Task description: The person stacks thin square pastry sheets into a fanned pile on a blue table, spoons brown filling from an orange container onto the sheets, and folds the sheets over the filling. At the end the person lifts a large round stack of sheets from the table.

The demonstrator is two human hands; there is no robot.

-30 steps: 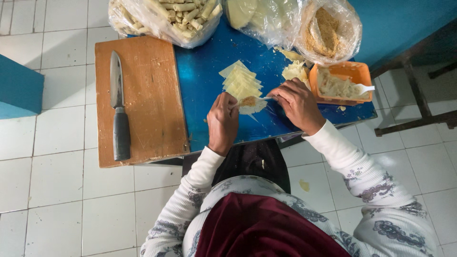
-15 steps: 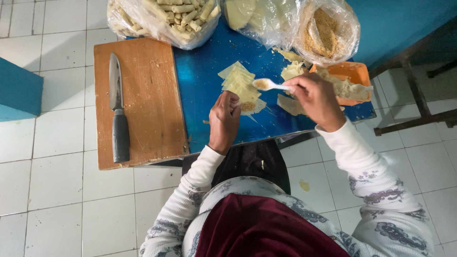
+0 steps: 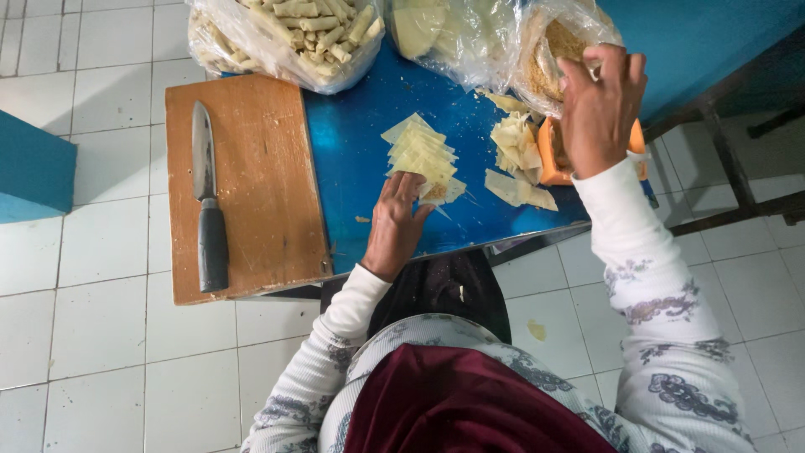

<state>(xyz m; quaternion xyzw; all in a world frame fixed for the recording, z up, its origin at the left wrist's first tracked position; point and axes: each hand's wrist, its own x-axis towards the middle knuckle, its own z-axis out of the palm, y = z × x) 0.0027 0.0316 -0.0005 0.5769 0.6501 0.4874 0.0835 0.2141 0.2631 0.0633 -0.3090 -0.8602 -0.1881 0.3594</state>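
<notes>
Head cam: left hand [image 3: 394,222] flat, fingers spread on wrapper stack [image 3: 422,155]; right hand [image 3: 597,105] curled over orange tub [image 3: 547,151], probably scooping filling; rolled pile [image 3: 306,25] done, wrappers left.

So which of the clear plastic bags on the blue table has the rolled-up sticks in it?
The leftmost plastic bag, just above the wooden cutting board. It is packed with pale rolled sticks, while the other two hold flat sheets and brown crumbly filling.

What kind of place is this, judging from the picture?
Probably a home or small kitchen for snack making: a blue table, a wooden cutting board with a black-handled knife, and stacked pale yellow wrapper sheets.
</notes>
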